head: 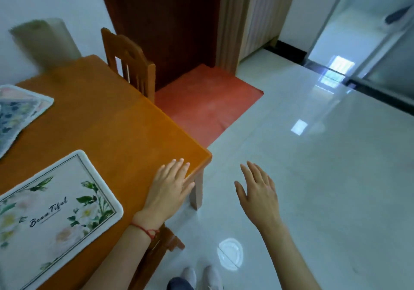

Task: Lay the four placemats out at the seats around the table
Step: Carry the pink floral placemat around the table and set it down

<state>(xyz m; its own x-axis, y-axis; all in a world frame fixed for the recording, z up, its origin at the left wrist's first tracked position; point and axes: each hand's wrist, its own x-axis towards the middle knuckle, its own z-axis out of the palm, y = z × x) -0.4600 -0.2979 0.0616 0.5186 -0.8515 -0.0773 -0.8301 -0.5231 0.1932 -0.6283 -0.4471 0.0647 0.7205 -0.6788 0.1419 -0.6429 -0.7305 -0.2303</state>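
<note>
A white placemat (53,211) with green leaves, pale flowers and script lettering lies flat on the orange wooden table (107,123) near its front edge. A second placemat (18,112), floral with blue tones, lies at the far left, partly cut off by the frame. My left hand (170,186) is open, palm down, over the table's near right corner, to the right of the white placemat and apart from it. My right hand (257,191) hovers open over the floor beyond the corner, holding nothing.
A wooden chair (130,63) stands at the table's far right side, and another chair (161,245) sits under my left forearm. A red mat (206,101) lies before a dark door (165,20). Glossy white tile floor (313,177) spreads to the right. My feet (201,276) show below.
</note>
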